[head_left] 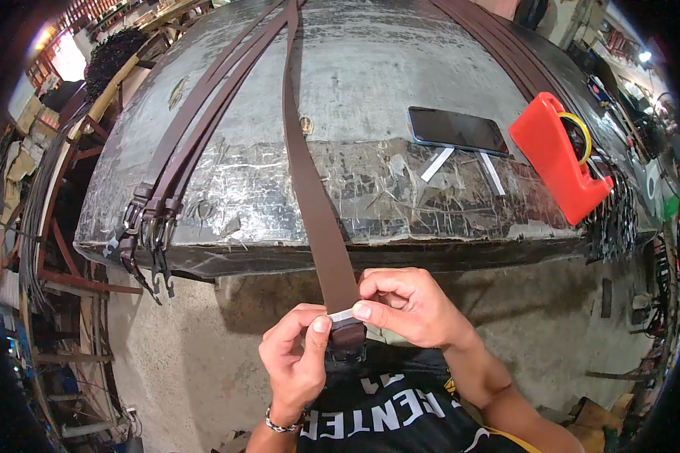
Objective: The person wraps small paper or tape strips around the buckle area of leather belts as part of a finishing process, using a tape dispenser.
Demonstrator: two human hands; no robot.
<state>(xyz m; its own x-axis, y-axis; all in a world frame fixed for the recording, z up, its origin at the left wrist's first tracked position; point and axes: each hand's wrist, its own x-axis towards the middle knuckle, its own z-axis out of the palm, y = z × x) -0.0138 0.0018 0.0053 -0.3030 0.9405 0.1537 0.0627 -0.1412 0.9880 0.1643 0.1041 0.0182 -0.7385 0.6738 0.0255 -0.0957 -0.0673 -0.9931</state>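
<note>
A long brown belt (315,204) runs from the far side of the table over its front edge to my body. Its buckle end (347,337) hangs just below my fingers, close to my shirt. Across the belt, just above the buckle, lies a narrow white strip (342,315). My left hand (295,351) pinches the strip's left end and the belt edge between thumb and fingers. On the other side, my right hand (408,302) is closed in a pinch, its thumb pressing the strip's right end.
Several brown belts (204,113) with buckles lie on the left of the worn table (370,83); more belts (499,45) lie at right. A phone (458,130) rests on white strips (493,174). Beside it is a red tape dispenser (555,155) with a yellow roll (588,140).
</note>
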